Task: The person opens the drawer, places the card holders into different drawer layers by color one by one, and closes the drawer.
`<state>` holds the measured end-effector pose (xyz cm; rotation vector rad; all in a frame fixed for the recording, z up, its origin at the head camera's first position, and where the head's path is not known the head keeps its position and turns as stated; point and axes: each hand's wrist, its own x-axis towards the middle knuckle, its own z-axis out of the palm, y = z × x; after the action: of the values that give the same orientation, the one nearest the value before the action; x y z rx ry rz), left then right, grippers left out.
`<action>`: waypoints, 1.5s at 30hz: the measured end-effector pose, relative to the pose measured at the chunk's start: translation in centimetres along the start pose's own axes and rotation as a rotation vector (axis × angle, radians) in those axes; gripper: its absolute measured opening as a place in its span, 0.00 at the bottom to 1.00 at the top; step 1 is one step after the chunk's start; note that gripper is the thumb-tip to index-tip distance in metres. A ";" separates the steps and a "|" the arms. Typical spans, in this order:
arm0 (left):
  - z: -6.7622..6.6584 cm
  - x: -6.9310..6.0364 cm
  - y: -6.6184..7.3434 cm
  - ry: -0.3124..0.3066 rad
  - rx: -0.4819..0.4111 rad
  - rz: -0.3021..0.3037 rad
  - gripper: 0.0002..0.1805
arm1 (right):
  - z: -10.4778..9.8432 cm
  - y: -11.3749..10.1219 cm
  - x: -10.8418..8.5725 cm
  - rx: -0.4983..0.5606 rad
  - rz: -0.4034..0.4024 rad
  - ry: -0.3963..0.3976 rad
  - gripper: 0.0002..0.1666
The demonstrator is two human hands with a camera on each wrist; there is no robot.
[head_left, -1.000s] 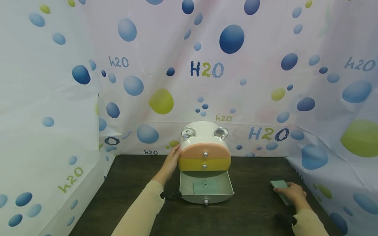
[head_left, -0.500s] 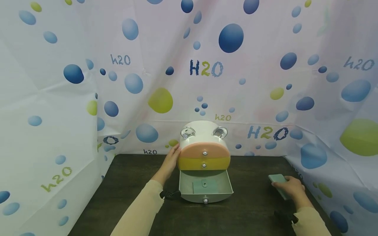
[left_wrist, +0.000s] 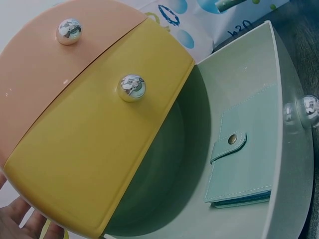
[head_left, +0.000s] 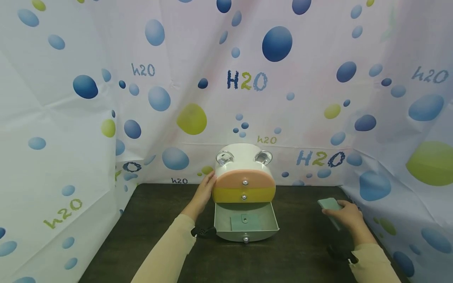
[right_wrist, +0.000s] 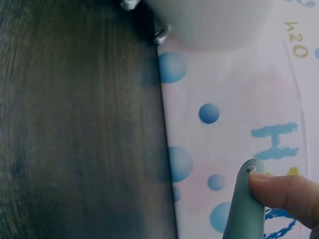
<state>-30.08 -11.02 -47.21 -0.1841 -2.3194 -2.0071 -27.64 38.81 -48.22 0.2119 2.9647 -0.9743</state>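
A small white cabinet [head_left: 242,159] with orange, yellow and pale green drawers stands on the dark table. My left hand [head_left: 203,193] rests against its left side, and fingertips show by the yellow drawer [left_wrist: 99,134] in the left wrist view. The pale green bottom drawer [head_left: 263,237] is pulled out. Inside lies a mint-green wallet [left_wrist: 246,149] with a snap strap. To the right, my right hand [head_left: 348,215] grips a mint-green flat case [right_wrist: 246,204], thumb on one side near a small metal piece. Its far end is raised; the hand hides part of it.
Two silver rings [head_left: 225,158] stick out from the cabinet's top front. Each drawer has a round silver knob [head_left: 245,239]. A printed cloth [head_left: 301,98] hangs behind and along both sides of the table [head_left: 293,251].
My right hand has moved forward and slightly left with the case, whose far end has come up. The left hand stays at the cabinet's side, and the drawer has not moved.
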 end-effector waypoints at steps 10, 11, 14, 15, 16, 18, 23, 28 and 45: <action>0.0 -0.2 0.2 -0.001 0.014 0.000 0.35 | -0.9 -2.0 -0.5 0.009 -0.024 0.012 0.61; 0.0 -0.2 0.3 0.000 0.015 0.000 0.35 | -1.0 -2.2 -0.6 0.009 -0.031 0.012 0.62; -0.1 -0.1 0.2 0.002 0.016 0.001 0.35 | -1.3 -2.8 -0.8 0.015 -0.051 0.010 0.62; -0.1 -0.1 0.2 0.004 0.014 -0.001 0.35 | -1.4 -3.0 -0.8 0.017 -0.055 0.009 0.63; -0.1 -0.1 0.1 0.004 0.014 0.000 0.35 | -1.5 -3.2 -0.9 0.017 -0.059 0.008 0.63; -0.1 -0.1 0.1 0.003 0.013 0.000 0.34 | -1.7 -3.6 -1.1 0.016 -0.064 0.006 0.63; 0.0 -0.2 0.3 0.003 0.015 -0.003 0.34 | -1.8 -4.5 -1.4 0.008 -0.076 -0.003 0.64; 0.0 -0.2 0.3 0.003 0.008 -0.003 0.34 | -2.0 -5.3 -1.8 -0.011 -0.085 -0.007 0.63; 0.0 -0.2 0.1 0.003 0.028 -0.006 0.35 | -1.8 -7.5 -3.0 0.045 -0.139 -0.009 0.63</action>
<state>-29.90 -10.99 -47.10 -0.1722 -2.3471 -1.9755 -25.59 33.55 -42.19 0.0019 2.9848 -1.0532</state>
